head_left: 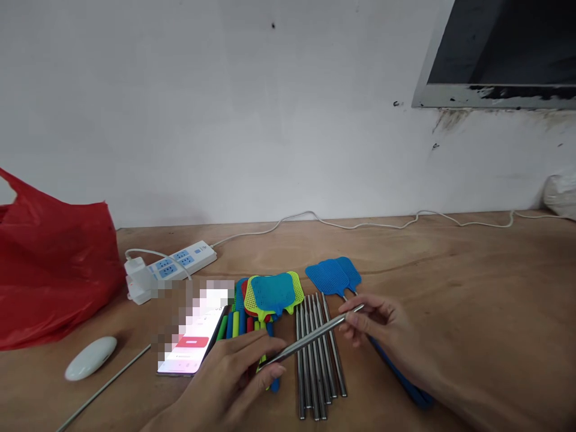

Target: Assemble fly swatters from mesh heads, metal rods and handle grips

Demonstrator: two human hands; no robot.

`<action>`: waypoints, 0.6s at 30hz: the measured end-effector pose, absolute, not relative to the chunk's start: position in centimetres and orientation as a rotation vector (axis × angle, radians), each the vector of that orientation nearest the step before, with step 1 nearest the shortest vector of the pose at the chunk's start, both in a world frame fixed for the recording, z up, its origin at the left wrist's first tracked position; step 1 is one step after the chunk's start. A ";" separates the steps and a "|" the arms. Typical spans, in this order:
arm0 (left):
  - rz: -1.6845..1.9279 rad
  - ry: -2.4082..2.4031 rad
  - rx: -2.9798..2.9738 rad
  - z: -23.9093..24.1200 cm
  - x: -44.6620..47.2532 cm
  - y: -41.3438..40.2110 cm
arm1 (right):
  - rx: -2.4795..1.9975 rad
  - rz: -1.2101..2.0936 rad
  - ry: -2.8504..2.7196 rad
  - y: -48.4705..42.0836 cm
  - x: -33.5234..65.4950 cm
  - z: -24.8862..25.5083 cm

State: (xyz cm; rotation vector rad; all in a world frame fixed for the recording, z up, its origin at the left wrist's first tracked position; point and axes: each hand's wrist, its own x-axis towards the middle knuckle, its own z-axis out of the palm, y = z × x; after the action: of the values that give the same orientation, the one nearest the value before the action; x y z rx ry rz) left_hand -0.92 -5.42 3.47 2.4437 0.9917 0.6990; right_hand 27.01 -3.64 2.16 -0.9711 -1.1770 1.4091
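- A red plastic bag (58, 264) stands at the left edge of the wooden table (486, 288); what it holds is hidden.
- A pale, crumpled bundle (562, 195) sits against the wall at the far right; whether it contains anything, I cannot tell.
- A steel tube (310, 339) slants between the two hands, its right end higher.
- The left hand (243, 366) pinches the tube's lower end between thumb and fingers.
- The right hand (375, 321) grips it near the upper end, the tip poking past the fingers.
- Beneath the held tube, more steel tubes (317, 375) lie side by side, between the hands.
- Multicoloured fly swatters (273, 292) lie beyond the left hand, partly covered by it.
- Blue fly swatters (333, 277) lie just beyond the right hand, their handles running under its wrist.
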 end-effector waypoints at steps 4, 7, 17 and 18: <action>0.801 0.956 2.536 3.9 -0.7 -4.4 | -1.044 1.197 -1.030 -2.0 28.9 2.8; 0.714 0.972 2.597 3.0 -0.7 -3.2 | -1.202 1.260 -1.177 -0.7 30.0 2.6; 0.611 0.864 2.641 1.0 -1.2 -2.7 | -1.490 0.569 -1.907 1.4 28.0 -1.1; 0.621 0.850 2.625 1.0 -1.3 -2.6 | -1.508 0.543 -1.904 1.4 27.9 -1.2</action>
State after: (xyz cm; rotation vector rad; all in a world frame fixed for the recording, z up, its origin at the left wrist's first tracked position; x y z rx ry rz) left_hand -1.26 -2.63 1.02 2.6252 0.8497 0.6206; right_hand 27.92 1.38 -1.23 -1.5079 -1.9037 0.5427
